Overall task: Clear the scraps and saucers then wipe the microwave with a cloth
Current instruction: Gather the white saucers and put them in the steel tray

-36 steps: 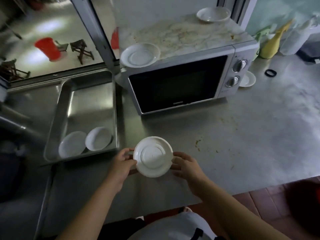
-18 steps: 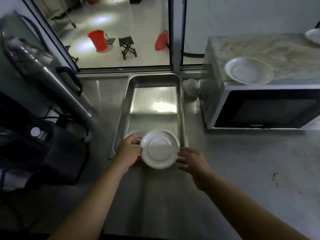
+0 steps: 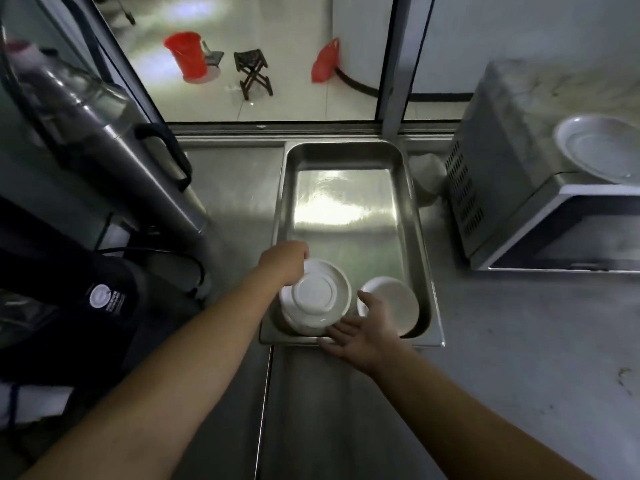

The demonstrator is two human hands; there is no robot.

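My left hand (image 3: 285, 263) grips the far-left rim of a white saucer (image 3: 317, 294), held upside down over another saucer at the near left end of the steel tray (image 3: 346, 161). A second white saucer (image 3: 394, 299) lies in the tray's near right corner. My right hand (image 3: 363, 332) hovers with spread fingers over the tray's near rim, between the two saucers, holding nothing. The microwave (image 3: 540, 209) stands at the right, its top stained, with one more white saucer (image 3: 599, 148) on it.
A tall steel appliance with a black handle (image 3: 114, 147) and a black machine (image 3: 69, 289) crowd the counter's left side. Small scraps (image 3: 625, 375) lie on the steel counter at the right. Behind the tray runs a window sill.
The saucer moved forward into the tray's near left end, over the saucer lying there. My right hand came off it and now hovers open; my left hand still holds the rim.
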